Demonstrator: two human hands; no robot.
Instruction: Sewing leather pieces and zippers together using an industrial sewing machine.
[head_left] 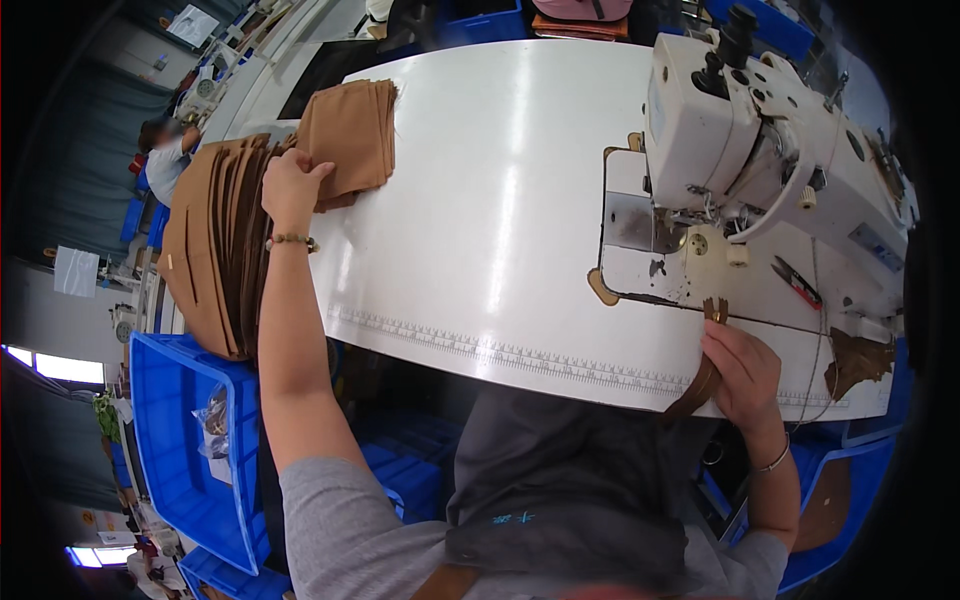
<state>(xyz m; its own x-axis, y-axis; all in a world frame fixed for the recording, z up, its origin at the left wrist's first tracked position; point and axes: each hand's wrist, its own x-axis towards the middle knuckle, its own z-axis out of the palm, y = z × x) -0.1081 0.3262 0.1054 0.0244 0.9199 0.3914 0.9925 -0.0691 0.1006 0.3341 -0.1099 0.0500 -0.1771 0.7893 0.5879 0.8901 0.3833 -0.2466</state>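
At the left of the white table, my left hand [292, 187] is at the edge of a stack of square brown fabric pieces [355, 135], its fingers curled in a pinch on the fabric. How many layers it grips does not show. Beside that wrist, a thick bundle of larger brown fabric panels [215, 235] drapes over the table's left edge. Near the front right edge, my right hand [742, 372] is closed on a brown zipper [692, 394]. The zipper's metal-coloured end sticks up past the fingertips, and its tape curves down over the table edge.
A white sewing machine [720, 110] stands at the right, its needle area behind my right hand. Red-and-black thread snips [797, 282] and a dark brown scrap [858, 365] lie near it. A printed ruler [500, 355] runs along the front edge. Blue crates [190, 440] flank the table.
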